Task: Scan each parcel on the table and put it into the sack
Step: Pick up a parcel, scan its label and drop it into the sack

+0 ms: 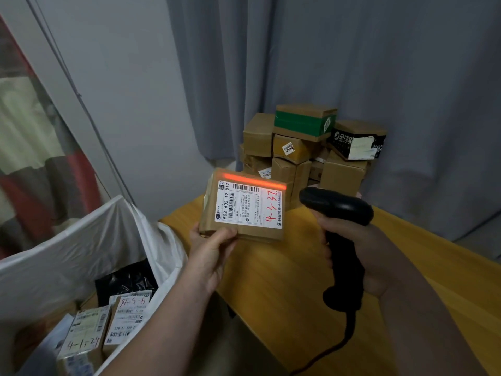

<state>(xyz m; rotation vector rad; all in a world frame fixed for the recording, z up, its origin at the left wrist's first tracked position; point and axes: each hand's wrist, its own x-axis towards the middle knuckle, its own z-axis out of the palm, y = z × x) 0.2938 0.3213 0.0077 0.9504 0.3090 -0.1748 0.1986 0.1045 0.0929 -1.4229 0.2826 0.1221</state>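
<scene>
My left hand [210, 249] grips the lower left corner of a flat brown parcel [244, 204], held tilted above the table's near corner. Its white label with red handwriting faces me. My right hand [349, 240] holds a black barcode scanner [339, 210] just right of the parcel. A red scan line glows across the parcel's top edge. The white sack [89, 240] stands open at the lower left, with several labelled parcels [86, 332] inside. A pile of brown boxes [306, 153] sits at the table's far corner.
The wooden table [284, 280] runs from centre to the right edge. The scanner's cable [333, 346] hangs down over the table front. Grey curtains hang behind the pile. A black bag lies inside the sack.
</scene>
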